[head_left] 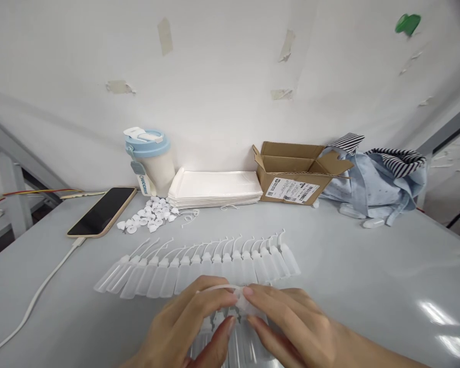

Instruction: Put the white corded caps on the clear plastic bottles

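Note:
My left hand (193, 322) and my right hand (287, 322) meet at the near edge of the grey table (368, 276). Both pinch a small clear plastic bottle (242, 302) with a thin white curved tube between thumb and fingers. More clear bottles (233, 347) lie under my hands, partly hidden. Just beyond my fingers a row of several small clear bottles with curved nozzles (199, 266) lies side by side. A heap of small white caps (149, 214) sits further back on the left.
A phone (101, 212) on a white cable (34, 296) lies at the left. A blue-lidded cup (150, 158), a stack of white packets (214, 186), an open cardboard box (295, 171) and bundled cloth (379, 179) line the wall.

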A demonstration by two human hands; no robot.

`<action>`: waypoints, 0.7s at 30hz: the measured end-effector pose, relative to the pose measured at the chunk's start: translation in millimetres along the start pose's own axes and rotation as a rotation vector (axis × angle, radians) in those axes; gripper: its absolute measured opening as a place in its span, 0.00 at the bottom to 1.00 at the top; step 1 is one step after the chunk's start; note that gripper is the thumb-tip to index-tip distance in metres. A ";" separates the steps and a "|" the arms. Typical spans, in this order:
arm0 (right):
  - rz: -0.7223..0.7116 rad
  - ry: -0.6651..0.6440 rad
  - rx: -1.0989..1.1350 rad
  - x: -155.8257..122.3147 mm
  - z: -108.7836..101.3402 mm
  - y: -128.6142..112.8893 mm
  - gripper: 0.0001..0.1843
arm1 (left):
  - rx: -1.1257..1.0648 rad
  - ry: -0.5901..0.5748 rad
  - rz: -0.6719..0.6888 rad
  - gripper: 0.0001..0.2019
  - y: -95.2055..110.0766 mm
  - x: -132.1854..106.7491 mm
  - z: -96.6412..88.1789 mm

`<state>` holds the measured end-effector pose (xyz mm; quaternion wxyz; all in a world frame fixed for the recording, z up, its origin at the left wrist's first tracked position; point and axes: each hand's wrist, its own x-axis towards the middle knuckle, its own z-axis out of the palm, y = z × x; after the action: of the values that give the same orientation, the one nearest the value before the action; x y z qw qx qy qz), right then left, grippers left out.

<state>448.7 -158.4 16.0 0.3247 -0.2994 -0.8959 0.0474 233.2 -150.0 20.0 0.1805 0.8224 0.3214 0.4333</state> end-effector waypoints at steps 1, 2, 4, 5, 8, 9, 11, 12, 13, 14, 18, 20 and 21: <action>0.013 -0.008 0.010 -0.3 0.5 0.1 0.37 | 0.001 0.007 -0.002 0.14 0.3 -0.4 0.0; 0.022 -0.016 0.018 -0.5 0.9 0.0 0.37 | 0.003 0.012 -0.002 0.14 0.6 -0.8 0.2; 0.037 -0.024 0.027 -0.6 1.4 -0.5 0.38 | 0.009 0.006 -0.001 0.14 0.8 -1.5 0.8; 0.040 -0.026 0.028 -0.7 1.5 -0.8 0.38 | 0.011 0.003 -0.009 0.14 0.9 -1.7 1.2; 0.072 -0.029 0.025 -1.5 1.3 -2.1 0.38 | 0.020 -0.006 -0.046 0.13 1.1 -2.4 2.3; 0.076 -0.026 0.028 -1.8 1.1 -2.4 0.38 | 0.021 -0.010 -0.053 0.13 1.2 -2.7 2.3; 0.072 -0.012 0.038 -2.0 1.0 -2.5 0.37 | 0.019 -0.018 -0.056 0.13 1.1 -3.4 1.8; 0.067 -0.001 0.042 -1.8 1.0 -2.4 0.37 | 0.016 -0.026 -0.056 0.13 0.8 -3.7 1.5; 0.062 0.010 0.045 -1.5 1.1 -2.3 0.36 | 0.013 -0.030 -0.056 0.13 0.5 -3.8 1.1; 0.060 0.019 0.046 -1.1 1.2 -2.3 0.35 | 0.009 -0.037 -0.052 0.13 0.2 -3.8 0.7; 0.057 0.041 0.050 0.7 1.5 -2.5 0.31 | 0.005 -0.045 -0.053 0.13 -0.9 -3.1 0.6; 0.056 0.053 0.056 1.0 1.6 -2.6 0.29 | 0.005 -0.049 -0.053 0.13 -1.0 -3.1 0.9; 0.057 0.056 0.056 0.9 1.6 -2.5 0.29 | 0.004 -0.050 -0.051 0.13 -0.9 -3.2 1.0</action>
<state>445.9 -159.8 15.9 0.3565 -0.3168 -0.8758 0.0736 232.4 -151.5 17.1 0.1977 0.8251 0.3384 0.4071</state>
